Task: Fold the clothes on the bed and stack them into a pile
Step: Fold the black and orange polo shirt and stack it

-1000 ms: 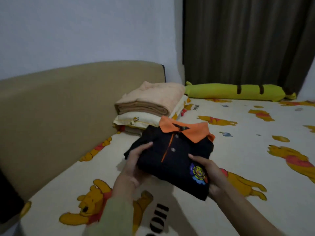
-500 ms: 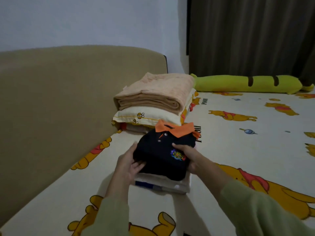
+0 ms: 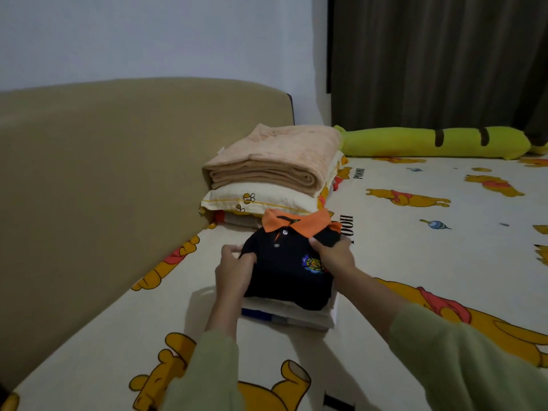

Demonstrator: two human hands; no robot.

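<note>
- The undersides of both hands are lying out of sight against the cloth, so how far the fingers are reaching beneath the shirt (image 3: 289, 271) cannot be told.
- The pile (image 3: 299, 317) under the shirt is showing only at its near edge: pale folded layers with a blue strip at the left; the number of garments in it is hard to make out.
- Both forearms are running out of the bottom of the picture in green sleeves (image 3: 462, 366).
- The crest on the shirt's chest is too small to read, and the right hand is covering part of it.
- The shirt is a folded black polo with an orange collar, an orange placket and two pale buttons; it is lying on top of the pile, on the bed (image 3: 415, 247) near the headboard (image 3: 103, 188).
- The left hand (image 3: 234, 269) is gripping the shirt's left edge, fingers curled over the cloth.
- The right hand (image 3: 333, 253) is gripping the right edge, thumb on top and fingers curled round the side.
- Just behind the shirt, a folded peach blanket (image 3: 275, 157) is sitting on a pillow (image 3: 255, 200).
- A green bolster (image 3: 430, 142) is lying along the far edge, below a dark curtain (image 3: 439, 60).
</note>
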